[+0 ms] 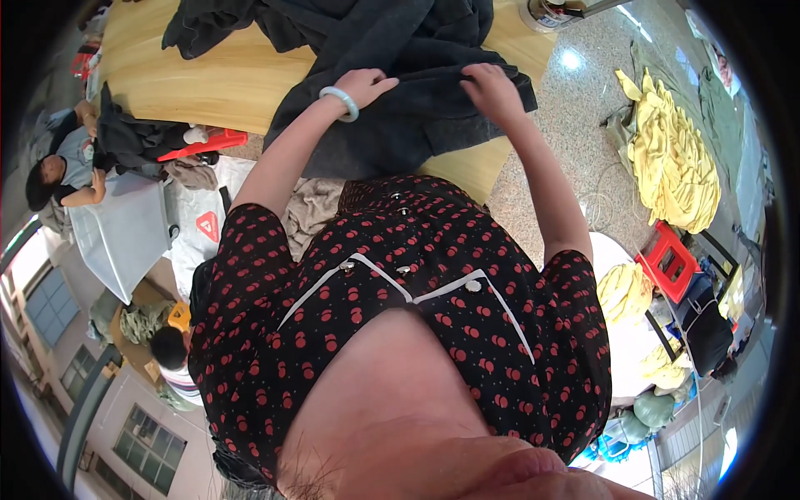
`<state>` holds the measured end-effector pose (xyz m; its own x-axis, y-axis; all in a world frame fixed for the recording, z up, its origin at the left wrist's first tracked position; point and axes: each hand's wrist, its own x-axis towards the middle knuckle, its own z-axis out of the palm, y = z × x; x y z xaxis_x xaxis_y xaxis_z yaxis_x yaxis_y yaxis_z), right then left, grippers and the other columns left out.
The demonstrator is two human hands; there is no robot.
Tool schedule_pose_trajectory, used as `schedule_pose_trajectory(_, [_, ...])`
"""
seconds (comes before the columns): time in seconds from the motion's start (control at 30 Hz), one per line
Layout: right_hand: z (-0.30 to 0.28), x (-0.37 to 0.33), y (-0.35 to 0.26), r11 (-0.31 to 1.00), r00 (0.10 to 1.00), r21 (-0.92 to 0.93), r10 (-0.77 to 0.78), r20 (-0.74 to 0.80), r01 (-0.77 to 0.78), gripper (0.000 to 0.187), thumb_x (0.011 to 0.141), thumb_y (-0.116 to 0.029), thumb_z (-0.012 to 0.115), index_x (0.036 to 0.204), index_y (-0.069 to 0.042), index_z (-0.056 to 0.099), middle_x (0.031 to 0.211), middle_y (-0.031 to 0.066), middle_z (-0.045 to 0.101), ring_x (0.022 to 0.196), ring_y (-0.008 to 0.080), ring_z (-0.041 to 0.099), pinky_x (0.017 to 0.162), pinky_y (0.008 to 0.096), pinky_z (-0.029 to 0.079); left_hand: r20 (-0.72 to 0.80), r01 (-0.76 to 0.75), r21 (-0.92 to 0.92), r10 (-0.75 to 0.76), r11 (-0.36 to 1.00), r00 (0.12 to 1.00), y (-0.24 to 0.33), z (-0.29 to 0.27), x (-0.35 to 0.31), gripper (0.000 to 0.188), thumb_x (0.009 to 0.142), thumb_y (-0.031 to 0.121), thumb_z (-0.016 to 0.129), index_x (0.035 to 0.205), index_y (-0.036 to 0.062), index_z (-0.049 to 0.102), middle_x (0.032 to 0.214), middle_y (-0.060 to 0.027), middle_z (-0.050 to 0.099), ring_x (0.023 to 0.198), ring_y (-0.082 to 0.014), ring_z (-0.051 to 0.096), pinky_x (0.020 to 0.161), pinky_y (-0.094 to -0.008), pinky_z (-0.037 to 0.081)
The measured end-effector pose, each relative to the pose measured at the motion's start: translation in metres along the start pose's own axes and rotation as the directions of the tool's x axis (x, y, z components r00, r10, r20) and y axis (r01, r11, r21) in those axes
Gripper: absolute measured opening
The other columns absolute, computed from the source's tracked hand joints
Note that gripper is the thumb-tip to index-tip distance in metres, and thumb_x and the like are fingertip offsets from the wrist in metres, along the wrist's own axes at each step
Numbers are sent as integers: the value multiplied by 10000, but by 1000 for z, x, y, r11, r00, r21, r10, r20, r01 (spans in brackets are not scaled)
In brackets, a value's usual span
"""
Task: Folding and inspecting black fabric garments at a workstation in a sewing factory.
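Note:
A dark grey-black garment (367, 142) of thick cloth lies rumpled on a pale wooden table (208, 87), its near part hanging over the edge close to my body. My left hand (362, 90), with a pale bangle (346, 104) at the wrist, rests on the cloth, thumb and forefinger apart. To its right, my right hand (495, 93) lies on the same garment near its right end, fingers bent and thumb held away from them. A fold of cloth runs between the two hands. More dark cloth (217, 25) is heaped farther back on the table.
Left, a person (62, 171) sits by dark cloth and a white plastic bin (121, 221). Another person (171, 354) is lower left. Yellow cloth (675, 158) lies piled on the speckled floor at right, near a red stool (669, 260). A round container (546, 17) stands beyond the table's far right.

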<state>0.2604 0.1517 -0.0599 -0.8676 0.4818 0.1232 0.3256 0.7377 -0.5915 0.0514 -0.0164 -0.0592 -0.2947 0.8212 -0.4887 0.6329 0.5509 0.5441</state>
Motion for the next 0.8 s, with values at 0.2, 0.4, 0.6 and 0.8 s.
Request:
schedule_pose_trajectory(0.2, [22, 3, -6, 952, 977, -224, -195, 81, 209, 225, 700, -181, 595, 885, -75, 523, 804, 85, 536, 832, 246, 507, 776, 339, 375, -91, -129, -39, 125, 991, 988, 23, 33, 61, 361, 776, 375, 528, 928, 54, 591, 907, -121, 598, 844, -265, 560, 761, -322, 428])
schedule_pose_trajectory(0.4, [18, -17, -13, 971, 974, -120, -191, 119, 205, 163, 719, -153, 580, 850, -73, 523, 791, 77, 516, 791, 247, 500, 749, 340, 374, 144, -78, -62, 86, 995, 986, 46, 28, 72, 438, 670, 401, 640, 941, 58, 599, 948, -122, 591, 899, -257, 549, 801, -327, 421])
schedule_pose_trajectory(0.6, [31, -18, -14, 973, 981, -130, -185, 53, 191, 109, 734, -147, 559, 821, -89, 530, 735, 63, 494, 768, 222, 501, 715, 318, 374, 127, -177, 55, 169, 983, 977, 51, 34, 67, 367, 677, 326, 636, 943, 76, 602, 926, -133, 591, 881, -262, 554, 784, -328, 428])
schedule_pose_trajectory(0.8, [33, -19, -13, 976, 976, -143, -143, 167, 167, 98, 755, -121, 511, 833, -63, 523, 768, 83, 512, 784, 245, 504, 728, 346, 381, 97, -156, 79, 148, 985, 984, 52, 37, 64, 335, 722, 332, 571, 924, 67, 606, 923, -150, 585, 884, -285, 546, 784, -352, 423])
